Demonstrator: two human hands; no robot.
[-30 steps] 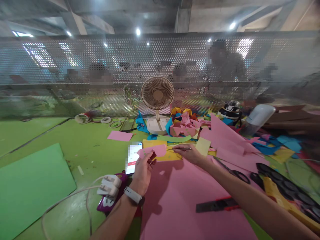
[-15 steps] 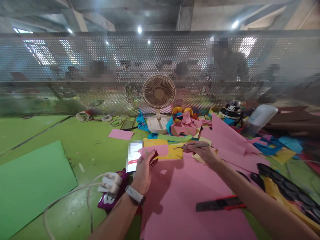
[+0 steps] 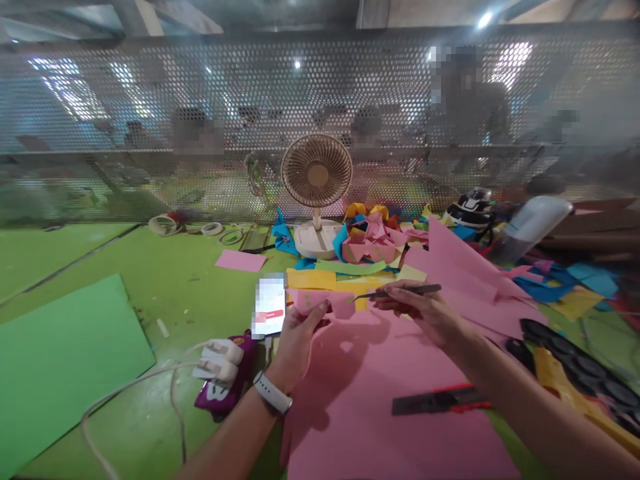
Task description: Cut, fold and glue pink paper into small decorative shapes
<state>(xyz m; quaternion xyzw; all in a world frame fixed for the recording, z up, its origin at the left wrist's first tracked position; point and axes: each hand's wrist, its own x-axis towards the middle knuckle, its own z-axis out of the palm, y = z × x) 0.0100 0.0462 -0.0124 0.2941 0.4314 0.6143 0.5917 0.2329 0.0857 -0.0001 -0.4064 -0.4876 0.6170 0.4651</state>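
Observation:
Pinched in my left hand (image 3: 296, 343) is a small pink paper piece (image 3: 343, 307) with little green marks on it, raised above a large pink sheet (image 3: 400, 373). My right hand (image 3: 420, 305) grips dark tweezers (image 3: 373, 294) from the right, their tips at the right end of the small piece. Whether the tips touch the paper or hold a tiny green bit, I cannot tell. Yellow paper strips (image 3: 313, 279) lie just behind. A cutter knife (image 3: 425, 401) rests on the large sheet below my right forearm.
A lit phone (image 3: 270, 307) stands left of my left hand, near a purple pouch (image 3: 223, 393) with white plugs (image 3: 220, 360). Behind are a desk fan (image 3: 317, 172) and crumpled paper scraps (image 3: 373, 240). A green sheet (image 3: 70, 367) lies left; a black tray (image 3: 575, 360) sits right.
My left hand has brought the small pink piece rightward, so its right end now meets the tweezers' tips. My right hand has shifted slightly right. The view has tipped downward.

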